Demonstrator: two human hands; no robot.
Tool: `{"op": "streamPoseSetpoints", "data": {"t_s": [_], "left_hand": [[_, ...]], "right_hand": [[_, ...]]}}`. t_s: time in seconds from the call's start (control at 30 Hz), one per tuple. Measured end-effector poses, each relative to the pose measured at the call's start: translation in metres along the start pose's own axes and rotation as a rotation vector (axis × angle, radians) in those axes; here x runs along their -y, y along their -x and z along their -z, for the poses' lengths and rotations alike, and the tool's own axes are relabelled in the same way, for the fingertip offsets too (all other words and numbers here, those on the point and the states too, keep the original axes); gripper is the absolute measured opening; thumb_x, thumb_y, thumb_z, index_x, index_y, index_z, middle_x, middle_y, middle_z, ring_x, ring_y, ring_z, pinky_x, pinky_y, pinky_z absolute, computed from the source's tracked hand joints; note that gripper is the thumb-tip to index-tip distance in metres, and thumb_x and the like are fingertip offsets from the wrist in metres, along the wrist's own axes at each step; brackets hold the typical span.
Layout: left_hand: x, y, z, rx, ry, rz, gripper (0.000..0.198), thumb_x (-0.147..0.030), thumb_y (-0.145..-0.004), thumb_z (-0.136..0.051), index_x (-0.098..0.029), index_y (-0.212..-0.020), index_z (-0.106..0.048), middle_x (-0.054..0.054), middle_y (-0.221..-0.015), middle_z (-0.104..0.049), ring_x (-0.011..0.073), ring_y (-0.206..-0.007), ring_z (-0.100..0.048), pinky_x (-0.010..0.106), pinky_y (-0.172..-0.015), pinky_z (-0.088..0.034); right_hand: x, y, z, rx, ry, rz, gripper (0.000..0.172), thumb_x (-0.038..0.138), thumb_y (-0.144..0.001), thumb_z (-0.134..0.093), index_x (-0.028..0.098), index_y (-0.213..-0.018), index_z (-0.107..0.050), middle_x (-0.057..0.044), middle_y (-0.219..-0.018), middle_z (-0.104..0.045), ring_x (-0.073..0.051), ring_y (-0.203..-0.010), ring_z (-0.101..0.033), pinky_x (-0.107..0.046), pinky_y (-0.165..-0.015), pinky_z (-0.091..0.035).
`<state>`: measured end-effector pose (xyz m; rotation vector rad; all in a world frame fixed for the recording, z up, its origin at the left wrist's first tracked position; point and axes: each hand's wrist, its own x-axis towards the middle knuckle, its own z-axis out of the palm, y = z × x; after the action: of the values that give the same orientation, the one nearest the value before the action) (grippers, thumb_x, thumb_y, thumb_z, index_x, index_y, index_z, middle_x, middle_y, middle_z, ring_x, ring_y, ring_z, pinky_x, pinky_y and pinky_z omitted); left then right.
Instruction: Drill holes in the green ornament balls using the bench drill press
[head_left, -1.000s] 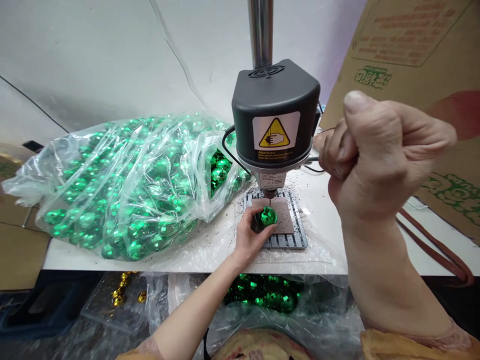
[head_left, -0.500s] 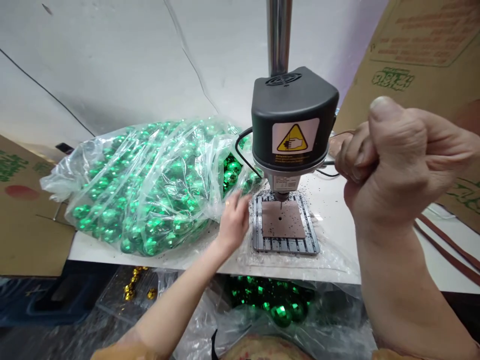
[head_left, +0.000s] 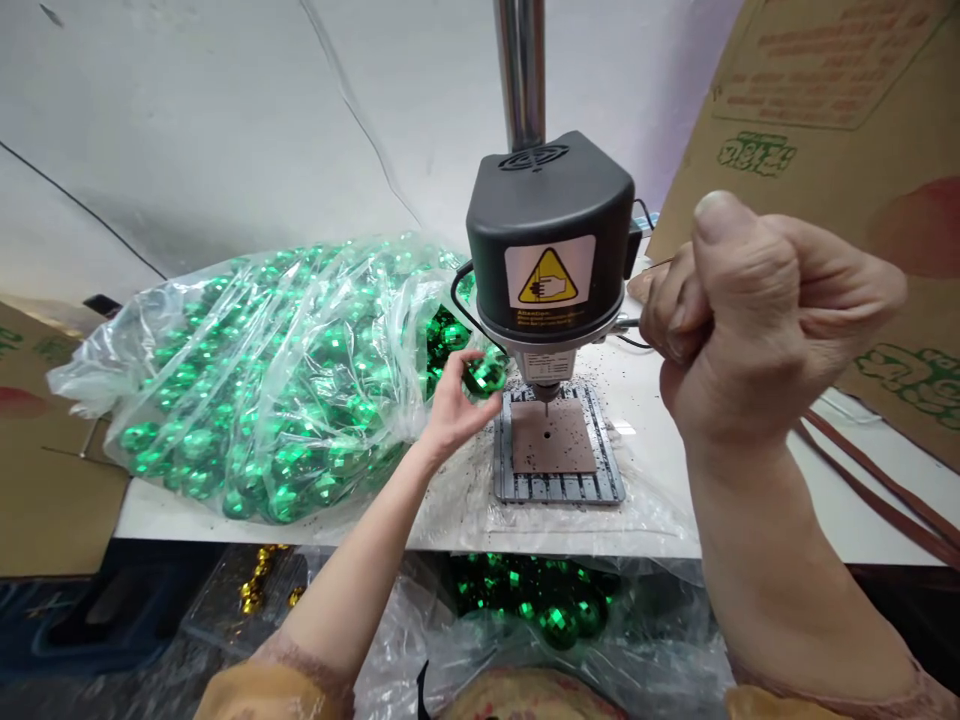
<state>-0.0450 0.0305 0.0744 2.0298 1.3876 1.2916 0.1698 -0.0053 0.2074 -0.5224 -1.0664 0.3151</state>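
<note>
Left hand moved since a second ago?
Yes. Against the slotted base plate, the left hand has gone left and farther back, from over the plate to the open end of the clear bag.

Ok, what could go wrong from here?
1. The right hand is closed at the lever; if the drill bit were lowered with the left hand under it, fingers could be hurt.
2. Dark chips litter the pad, so anything set there might sit unevenly or slip.
3. The green ball at the left hand is round and could roll away if fumbled.
</note>
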Motion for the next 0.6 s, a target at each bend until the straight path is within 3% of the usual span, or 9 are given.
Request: {"op": "streamPoseSetpoints", "data": {"t_s": [0.1, 0.2, 0.3, 0.4, 0.6], "left_hand": [[-0.008, 0.027, -0.008, 0.218, 0.237, 0.112, 0.042, -0.030, -0.082, -0.073, -0.022, -0.117, -0.052, 0.004, -0.104, -0.064, 0.0186, -0.095, -0.063, 0.032, -0.086, -0.051], [-0.006, 0.045, -0.015, 0.368, 0.249, 0.136, 0.042, -0.034, -0.085, -0.073, -0.022, -0.122, -0.058, 0.006, -0.110, -0.064, 0.0203, -0.100, -0.062, 0.032, -0.088, -0.050], [0.000, 0.052, -0.020, 0.367, 0.266, 0.197, 0.048, -0.036, -0.084, -0.074, -0.023, -0.127, -0.056, 0.007, -0.114, -0.065, 0.0203, -0.101, -0.063, 0.032, -0.088, -0.050], [0.003, 0.052, -0.024, 0.327, 0.298, 0.258, 0.047, -0.039, -0.082, -0.077, -0.020, -0.121, -0.057, 0.006, -0.106, -0.067, 0.0182, -0.093, -0.063, 0.030, -0.082, -0.050], [0.000, 0.046, -0.034, 0.296, 0.260, 0.241, 0.047, -0.040, -0.079, -0.081, -0.020, -0.118, -0.064, 0.006, -0.103, -0.069, 0.0195, -0.090, -0.064, 0.031, -0.080, -0.050]], "right_hand": [[-0.002, 0.000, 0.000, 0.001, -0.029, 0.025, 0.044, 0.019, -0.084, -0.064, 0.020, -0.044, -0.044, 0.006, -0.038, -0.034, -0.008, -0.035, -0.031, -0.032, -0.040, -0.023], [-0.002, 0.000, -0.001, -0.014, -0.045, 0.034, 0.045, 0.018, -0.084, -0.064, 0.020, -0.045, -0.043, 0.006, -0.038, -0.033, -0.007, -0.035, -0.030, -0.032, -0.040, -0.023], [-0.001, 0.000, -0.001, 0.000, -0.070, 0.042, 0.045, 0.018, -0.085, -0.064, 0.020, -0.045, -0.042, 0.006, -0.038, -0.033, -0.007, -0.035, -0.029, -0.031, -0.040, -0.022], [-0.001, 0.000, -0.001, 0.005, -0.058, 0.052, 0.045, 0.016, -0.085, -0.062, 0.020, -0.045, -0.042, 0.006, -0.038, -0.034, -0.007, -0.035, -0.029, -0.031, -0.040, -0.023], [-0.002, 0.001, 0.000, 0.031, -0.074, 0.050, 0.045, 0.019, -0.087, -0.062, 0.020, -0.046, -0.041, 0.006, -0.039, -0.034, -0.007, -0.036, -0.030, -0.031, -0.040, -0.023]]}}
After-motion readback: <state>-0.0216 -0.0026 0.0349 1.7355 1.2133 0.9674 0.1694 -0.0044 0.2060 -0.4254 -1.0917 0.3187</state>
